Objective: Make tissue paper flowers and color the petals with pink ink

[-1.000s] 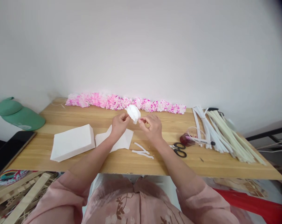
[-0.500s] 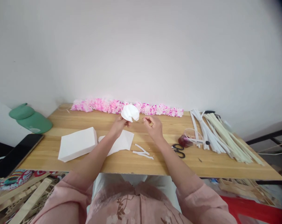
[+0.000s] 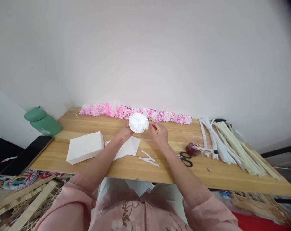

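Note:
A round white paper flower point(image 3: 138, 123), ruffled at its centre and notched along its lower right edge, is held up above the table. My left hand point(image 3: 125, 132) is closed on it from beneath and the left; its fingertips are partly hidden behind the paper. At the flower's right edge, my right hand point(image 3: 160, 133) is closed in a pinch that appears to grip the rim. Below lie white paper sheets point(image 3: 129, 148) and a few narrow white strips point(image 3: 149, 160). Black-handled scissors point(image 3: 185, 159) rest to the right of my right forearm.
A pink and white row of ruffled flowers point(image 3: 111, 110) runs along the wall. On the left are a white paper stack point(image 3: 85, 148), a phone point(image 3: 27, 156) and a green bottle point(image 3: 43, 122). A dark red jar point(image 3: 192, 149) and bundled strips point(image 3: 239, 147) are on the right.
The white flower has turned to face me more, showing its ruffled centre. My right hand has closed the gap to its edge. The whole view has shifted slightly.

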A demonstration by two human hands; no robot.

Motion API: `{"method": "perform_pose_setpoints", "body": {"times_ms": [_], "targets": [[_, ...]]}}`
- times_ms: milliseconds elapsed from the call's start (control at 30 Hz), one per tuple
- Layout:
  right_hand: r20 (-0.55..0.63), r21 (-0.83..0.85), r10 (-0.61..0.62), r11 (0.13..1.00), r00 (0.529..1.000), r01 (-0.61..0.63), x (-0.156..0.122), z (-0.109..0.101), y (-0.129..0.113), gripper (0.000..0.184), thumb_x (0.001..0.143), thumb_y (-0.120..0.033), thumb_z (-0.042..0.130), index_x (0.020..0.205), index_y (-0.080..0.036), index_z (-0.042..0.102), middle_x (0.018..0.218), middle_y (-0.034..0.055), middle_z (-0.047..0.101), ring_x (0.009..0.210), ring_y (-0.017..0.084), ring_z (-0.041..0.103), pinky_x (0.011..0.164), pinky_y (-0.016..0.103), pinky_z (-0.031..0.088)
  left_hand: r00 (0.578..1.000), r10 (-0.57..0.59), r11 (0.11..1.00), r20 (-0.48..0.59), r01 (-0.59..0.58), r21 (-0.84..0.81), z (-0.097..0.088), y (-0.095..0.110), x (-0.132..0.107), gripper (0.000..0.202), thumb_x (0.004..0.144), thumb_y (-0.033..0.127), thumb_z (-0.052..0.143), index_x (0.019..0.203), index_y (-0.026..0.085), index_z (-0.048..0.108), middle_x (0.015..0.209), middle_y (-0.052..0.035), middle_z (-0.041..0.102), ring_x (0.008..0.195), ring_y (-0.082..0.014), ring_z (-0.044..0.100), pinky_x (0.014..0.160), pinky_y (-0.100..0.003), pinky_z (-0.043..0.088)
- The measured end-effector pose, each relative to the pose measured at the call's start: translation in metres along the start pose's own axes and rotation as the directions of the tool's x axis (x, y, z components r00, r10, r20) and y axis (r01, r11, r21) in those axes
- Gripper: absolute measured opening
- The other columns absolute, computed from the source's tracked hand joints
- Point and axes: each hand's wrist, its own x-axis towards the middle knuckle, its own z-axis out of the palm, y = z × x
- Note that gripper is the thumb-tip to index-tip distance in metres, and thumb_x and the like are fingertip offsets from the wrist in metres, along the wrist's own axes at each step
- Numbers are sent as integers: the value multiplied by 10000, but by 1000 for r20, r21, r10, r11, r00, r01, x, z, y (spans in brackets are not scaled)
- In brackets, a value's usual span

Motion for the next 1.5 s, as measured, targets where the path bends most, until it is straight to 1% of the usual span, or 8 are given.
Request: {"method": "perform_pose_setpoints", "body": {"times_ms": [167, 267, 500, 633, 900, 1167, 1367, 1500], "targets": [[43, -22, -60, 998, 997, 61, -2, 2, -3, 185, 899, -275, 541, 766, -212, 652, 696, 20, 661, 670, 174, 578, 665, 315, 403, 996, -17, 998, -92, 12, -56, 1, -1, 2, 334, 472, 228, 884, 750, 149, 716, 708, -35, 703, 645, -129, 590, 607, -251, 453], [64, -41, -75, 996, 995, 78, -3, 3, -4, 178, 903, -260, 537, 778, -215, 655, 699, 15, 665, 665, 167, 577, 678, 316, 400, 988, 4, 997, -155, -17, -79, -1, -2, 3, 296, 487, 226, 868, 710, 137, 694, 628, -2, 656, 540, -82, 514, 577, -246, 420], [124, -116, -157, 978, 980, 172, -5, 3, -6, 154, 911, -220, 534, 826, -214, 663, 754, 22, 702, 727, 177, 606, 742, 332, 395, 967, 38, 996, -253, -58, -72, -7, 2, 6, 211, 573, 225, 806, 635, 140, 623, 508, 38, 562, 496, -58, 474, 558, -218, 366], [149, -117, -171, 975, 974, 189, -6, 4, -7, 168, 919, -202, 524, 864, -215, 683, 770, 23, 720, 718, 170, 616, 749, 331, 398, 971, 9, 994, -239, -36, -106, -5, 2, 5, 249, 569, 242, 819, 672, 143, 615, 527, 40, 564, 499, -58, 479, 549, -213, 365], [163, -97, -215, 968, 963, 233, -8, 5, -10, 183, 926, -202, 520, 877, -209, 696, 777, 32, 721, 747, 170, 617, 771, 330, 394, 991, -96, 978, -97, 76, -192, 4, 1, -1, 315, 563, 208, 849, 698, 156, 568, 588, 34, 599, 550, -66, 525, 566, -207, 400], [182, -112, -177, 974, 967, 200, -5, -1, -13, 219, 945, -236, 491, 889, -216, 701, 792, 34, 726, 736, 169, 610, 762, 338, 395, 987, -71, 988, -145, 50, -143, 3, 3, 0, 287, 550, 126, 783, 764, 165, 596, 660, 35, 609, 567, -68, 502, 558, -226, 372], [185, -92, -224, 966, 957, 243, -7, 2, -14, 209, 939, -223, 503, 862, -201, 696, 781, 38, 729, 710, 166, 611, 765, 338, 395, 991, -27, 997, -133, 17, -76, 2, 4, 2, 238, 527, 132, 744, 706, 162, 590, 632, 31, 581, 578, -74, 495, 575, -230, 385], [168, -81, -242, 963, 956, 258, -8, 3, -13, 195, 935, -214, 512, 859, -207, 691, 795, 30, 733, 730, 165, 611, 768, 333, 396, 988, -40, 998, -146, 32, -59, 1, 3, 2, 292, 518, 153, 768, 763, 172, 611, 658, 30, 587, 600, -82, 495, 593, -241, 391]]}}
